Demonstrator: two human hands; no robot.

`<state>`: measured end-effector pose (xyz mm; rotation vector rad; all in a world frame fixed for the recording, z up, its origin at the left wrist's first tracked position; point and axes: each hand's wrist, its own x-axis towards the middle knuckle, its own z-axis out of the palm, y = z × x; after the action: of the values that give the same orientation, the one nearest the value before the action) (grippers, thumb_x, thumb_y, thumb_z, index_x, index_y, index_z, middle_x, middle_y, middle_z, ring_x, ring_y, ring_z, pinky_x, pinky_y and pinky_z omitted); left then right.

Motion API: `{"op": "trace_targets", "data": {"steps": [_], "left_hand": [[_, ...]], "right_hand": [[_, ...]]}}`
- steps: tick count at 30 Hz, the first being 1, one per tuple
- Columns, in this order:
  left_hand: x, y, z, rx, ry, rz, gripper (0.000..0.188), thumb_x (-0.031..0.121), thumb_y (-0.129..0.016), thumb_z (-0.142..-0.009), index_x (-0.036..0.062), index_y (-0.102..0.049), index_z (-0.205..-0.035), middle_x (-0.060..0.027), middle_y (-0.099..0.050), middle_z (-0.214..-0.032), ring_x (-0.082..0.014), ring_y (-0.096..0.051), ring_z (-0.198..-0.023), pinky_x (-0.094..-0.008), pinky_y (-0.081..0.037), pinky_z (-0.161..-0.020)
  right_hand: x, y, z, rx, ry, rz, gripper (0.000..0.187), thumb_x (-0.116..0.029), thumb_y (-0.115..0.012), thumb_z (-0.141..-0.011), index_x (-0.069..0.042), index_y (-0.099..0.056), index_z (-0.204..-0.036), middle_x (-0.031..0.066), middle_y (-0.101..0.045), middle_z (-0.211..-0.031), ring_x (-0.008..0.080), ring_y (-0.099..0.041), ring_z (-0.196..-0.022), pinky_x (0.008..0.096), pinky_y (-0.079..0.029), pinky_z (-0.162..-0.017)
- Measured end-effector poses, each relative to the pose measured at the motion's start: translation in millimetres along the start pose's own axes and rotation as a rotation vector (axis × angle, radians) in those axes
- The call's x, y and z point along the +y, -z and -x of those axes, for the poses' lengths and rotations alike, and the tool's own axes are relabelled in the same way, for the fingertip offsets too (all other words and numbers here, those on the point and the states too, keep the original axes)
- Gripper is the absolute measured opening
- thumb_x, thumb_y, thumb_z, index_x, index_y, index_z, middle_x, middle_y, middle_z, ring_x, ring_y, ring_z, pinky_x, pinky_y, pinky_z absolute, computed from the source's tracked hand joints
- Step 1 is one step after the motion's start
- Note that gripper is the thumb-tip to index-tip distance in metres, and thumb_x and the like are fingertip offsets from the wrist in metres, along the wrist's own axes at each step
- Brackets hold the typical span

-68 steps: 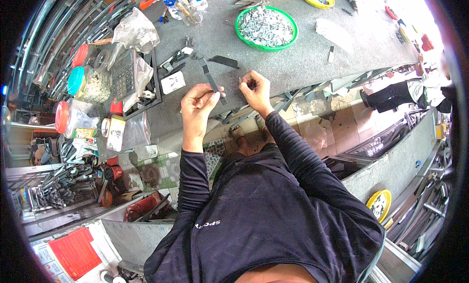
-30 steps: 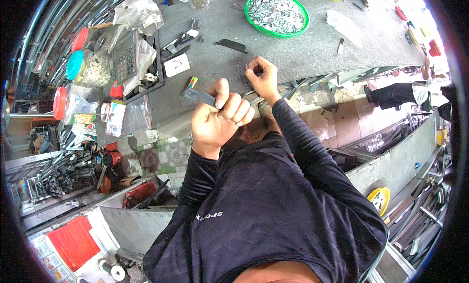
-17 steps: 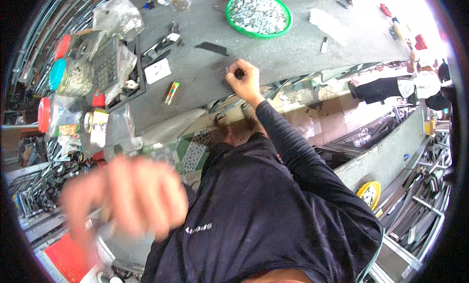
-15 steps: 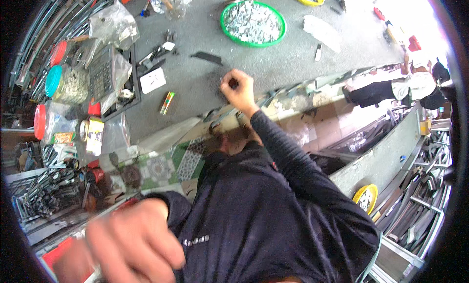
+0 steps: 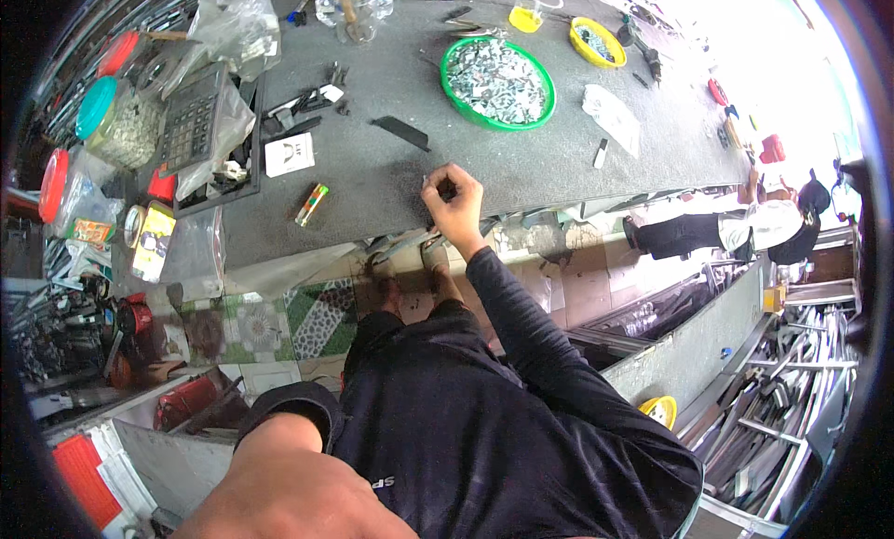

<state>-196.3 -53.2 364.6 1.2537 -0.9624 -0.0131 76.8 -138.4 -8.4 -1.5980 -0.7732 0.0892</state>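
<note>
At the table's near edge, my right hand is curled into a ring, thumb and forefinger together. Whatever small thing may sit between those fingertips is too small to name. A flat black strip lies on the grey table just beyond that hand. Farther off stands a green basket heaped with small shiny metal pieces. My left hand is raised close to the camera at the bottom of the view, over my front. Only its back and wrist show; the fingers are cut off by the frame.
To the left lie a lighter-like striped tube, a white card, a calculator and lidded jars. Yellow baskets, a power drill and a plastic bag lie beyond. Another person is at right.
My view has tilted, so the table sits lower in it. My left hand has moved down and right, its fingers leaving the frame. The right hand stays curled near the table edge.
</note>
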Motion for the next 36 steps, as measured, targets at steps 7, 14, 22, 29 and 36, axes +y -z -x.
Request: {"op": "trace_targets", "data": {"steps": [7,14,22,29,36], "left_hand": [[-12,-5,10,-0.039,-0.074,0.039,0.043,0.052,-0.054,-0.119,0.0117,-0.068,-0.126,-0.0036,-0.057,-0.072,-0.0184,-0.049,-0.053,-0.0419,-0.042,-0.055],[-23,-9,23,-0.103,-0.140,0.075,0.045,0.052,-0.056,-0.119,0.0097,-0.069,-0.124,-0.0054,-0.060,-0.075,-0.0199,-0.052,-0.056,-0.0426,-0.044,-0.058],[-30,-14,34,-0.078,-0.162,0.068,0.046,0.052,-0.058,-0.118,0.0074,-0.071,-0.122,-0.0075,-0.064,-0.079,-0.0215,-0.056,-0.059,-0.0435,-0.046,-0.060],[-33,-12,29,-0.084,-0.143,-0.013,0.048,0.052,-0.060,-0.117,0.0054,-0.072,-0.120,-0.0093,-0.067,-0.082,-0.0229,-0.059,-0.062,-0.0443,-0.049,-0.063],[-28,-11,22,-0.063,-0.037,-0.196,0.050,0.052,-0.062,-0.117,0.0033,-0.073,-0.118,-0.0111,-0.070,-0.085,-0.0243,-0.063,-0.065,-0.0451,-0.051,-0.065]], "right_hand": [[0,0,2,-0.010,-0.038,0.039,0.009,-0.001,-0.078,-0.084,-0.004,-0.070,-0.082,0.0082,-0.074,-0.081,0.0173,-0.071,-0.073,0.0328,-0.056,-0.072],[0,-1,0,0.007,-0.061,0.001,0.010,-0.002,-0.079,-0.087,-0.003,-0.070,-0.084,0.0067,-0.074,-0.082,0.0144,-0.070,-0.075,0.0310,-0.056,-0.072],[0,-1,1,-0.003,-0.024,0.039,0.011,-0.002,-0.079,-0.088,-0.003,-0.069,-0.085,0.0047,-0.071,-0.080,0.0125,-0.066,-0.073,0.0308,-0.053,-0.070],[1,-1,0,-0.008,-0.011,0.002,0.010,-0.003,-0.079,-0.088,-0.002,-0.069,-0.086,0.0038,-0.071,-0.079,0.0122,-0.066,-0.073,0.0307,-0.054,-0.071],[4,-1,1,-0.019,0.040,-0.010,0.008,0.001,-0.075,-0.093,-0.002,-0.070,-0.088,-0.0002,-0.073,-0.084,0.0054,-0.064,-0.074,0.0255,-0.052,-0.068]]}}
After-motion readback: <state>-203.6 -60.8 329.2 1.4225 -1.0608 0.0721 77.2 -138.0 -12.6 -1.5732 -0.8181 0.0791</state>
